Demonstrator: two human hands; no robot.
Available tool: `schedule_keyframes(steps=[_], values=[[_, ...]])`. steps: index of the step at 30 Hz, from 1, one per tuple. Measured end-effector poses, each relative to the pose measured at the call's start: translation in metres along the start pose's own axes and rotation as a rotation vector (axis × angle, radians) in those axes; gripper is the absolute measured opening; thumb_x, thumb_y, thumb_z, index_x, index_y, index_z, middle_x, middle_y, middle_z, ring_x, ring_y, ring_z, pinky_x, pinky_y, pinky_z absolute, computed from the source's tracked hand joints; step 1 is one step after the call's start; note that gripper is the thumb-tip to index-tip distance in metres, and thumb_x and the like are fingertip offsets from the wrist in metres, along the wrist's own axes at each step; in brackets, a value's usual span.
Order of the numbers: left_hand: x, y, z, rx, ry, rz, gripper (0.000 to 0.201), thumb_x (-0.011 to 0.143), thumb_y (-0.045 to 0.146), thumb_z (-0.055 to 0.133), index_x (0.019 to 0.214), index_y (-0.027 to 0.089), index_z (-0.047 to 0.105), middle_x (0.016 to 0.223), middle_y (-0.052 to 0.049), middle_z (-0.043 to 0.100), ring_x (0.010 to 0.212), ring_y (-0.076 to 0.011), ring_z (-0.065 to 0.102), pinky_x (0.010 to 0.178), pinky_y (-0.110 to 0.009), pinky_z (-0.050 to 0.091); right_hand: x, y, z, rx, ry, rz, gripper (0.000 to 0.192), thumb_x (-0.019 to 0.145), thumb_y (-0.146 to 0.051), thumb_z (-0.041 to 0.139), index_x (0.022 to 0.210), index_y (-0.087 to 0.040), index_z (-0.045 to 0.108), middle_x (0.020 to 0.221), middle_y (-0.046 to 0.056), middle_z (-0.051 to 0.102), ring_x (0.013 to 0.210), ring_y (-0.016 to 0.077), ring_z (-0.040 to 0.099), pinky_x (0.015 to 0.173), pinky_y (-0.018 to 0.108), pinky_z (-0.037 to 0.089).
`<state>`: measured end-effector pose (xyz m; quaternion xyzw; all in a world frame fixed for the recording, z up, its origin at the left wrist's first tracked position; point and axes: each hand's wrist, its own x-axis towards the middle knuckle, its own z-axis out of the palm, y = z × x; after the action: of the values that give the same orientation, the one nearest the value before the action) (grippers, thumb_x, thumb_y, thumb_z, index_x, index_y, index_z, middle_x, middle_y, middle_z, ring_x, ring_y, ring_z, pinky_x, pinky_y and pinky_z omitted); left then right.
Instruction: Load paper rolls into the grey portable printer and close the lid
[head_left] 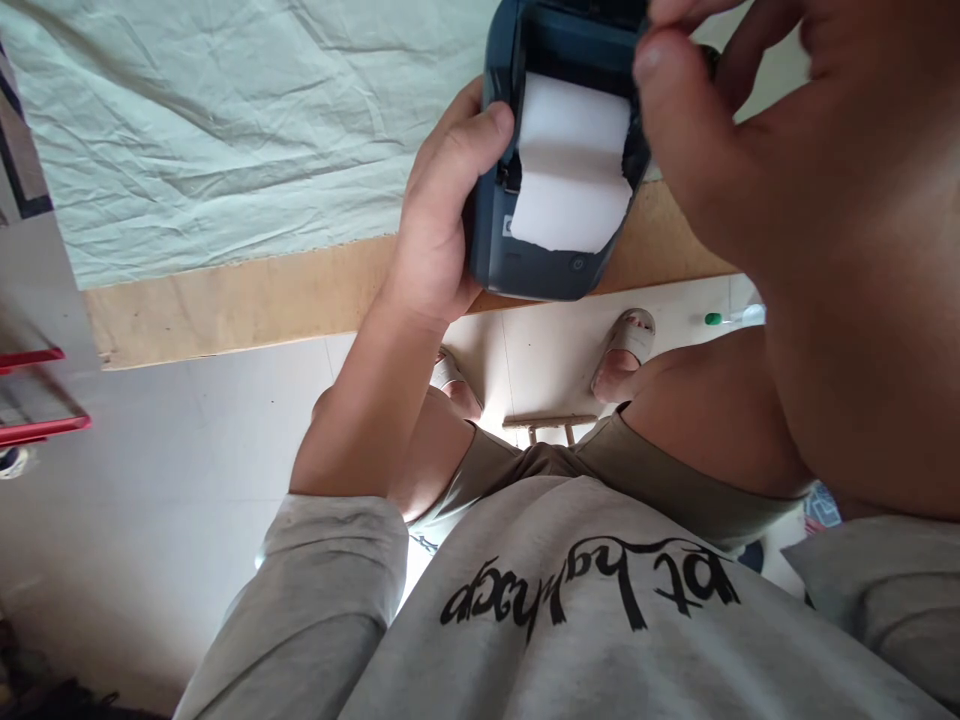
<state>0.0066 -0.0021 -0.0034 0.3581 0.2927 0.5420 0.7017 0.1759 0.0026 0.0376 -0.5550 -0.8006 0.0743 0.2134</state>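
A dark blue portable receipt printer (491, 240) is held up over the table's near edge, its lid open toward the top of the view. Inside sits a roll of white paper (574, 170), and its loose, torn end lies over the printer's front. My left hand (450, 190) is closed around the printer's left side, thumb on the rim. At the upper right, my right hand (712, 110) has its thumb and bent fingers closed at the printer's edge by the lid. Part of the right hand is cut off by the frame, and the lid shows only partly.
A crumpled pale green cloth (247, 130) covers the table, whose bare wooden edge (225, 300) runs below it. Red bars (45, 430) stick in at the left. On the tiled floor lies a bottle with a green cap (712, 319), near my sandalled feet.
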Motion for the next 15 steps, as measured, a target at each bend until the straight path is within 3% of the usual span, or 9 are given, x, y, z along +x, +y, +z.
schedule_keyframes(steps=[2,4,9,12,15], values=[[0.001,-0.001,0.001,0.001,0.010,0.023,0.014,0.078,0.027,0.044,0.073,0.017,0.051,0.071,-0.001,0.043,0.062,-0.0062,0.042,0.057,-0.021,0.033,0.003,-0.009,-0.003,-0.196,-0.128,0.074,0.039,0.082,-0.053,0.024,0.110,-0.038,0.045,0.102,-0.006,0.051,0.105,0.0187,0.050,0.086,0.040,0.039],[0.001,-0.002,0.002,0.016,0.022,0.040,0.014,0.078,0.026,0.043,0.075,0.017,0.052,0.070,-0.001,0.042,0.063,-0.0065,0.041,0.057,-0.021,0.033,0.005,-0.017,-0.006,-0.252,-0.219,0.131,0.036,0.080,-0.052,0.030,0.109,-0.040,0.046,0.102,-0.004,0.051,0.111,0.0257,0.046,0.087,0.046,0.039],[0.002,-0.002,0.005,0.110,0.036,0.054,0.018,0.078,0.030,0.042,0.076,0.018,0.055,0.071,-0.002,0.041,0.062,-0.0081,0.039,0.055,-0.022,0.031,0.009,-0.023,-0.008,-0.237,-0.270,0.082,0.035,0.078,-0.052,0.035,0.109,-0.038,0.043,0.108,-0.001,0.048,0.107,0.0324,0.048,0.079,0.050,0.039],[0.002,-0.002,0.004,0.101,0.040,0.054,0.015,0.076,0.030,0.044,0.074,0.019,0.055,0.070,-0.001,0.043,0.061,-0.0077,0.040,0.053,-0.022,0.031,0.010,-0.028,-0.008,-0.227,-0.289,0.124,0.040,0.073,-0.054,0.043,0.110,-0.040,0.039,0.107,0.000,0.047,0.103,0.0335,0.048,0.076,0.054,0.036],[0.002,-0.001,0.003,0.083,0.041,0.029,0.013,0.076,0.027,0.044,0.073,0.021,0.055,0.067,0.000,0.044,0.060,-0.0080,0.044,0.053,-0.021,0.033,0.006,-0.036,-0.009,-0.189,-0.279,0.052,0.041,0.073,-0.045,0.044,0.113,-0.040,0.036,0.105,-0.004,0.050,0.107,0.0281,0.047,0.085,0.052,0.036]])
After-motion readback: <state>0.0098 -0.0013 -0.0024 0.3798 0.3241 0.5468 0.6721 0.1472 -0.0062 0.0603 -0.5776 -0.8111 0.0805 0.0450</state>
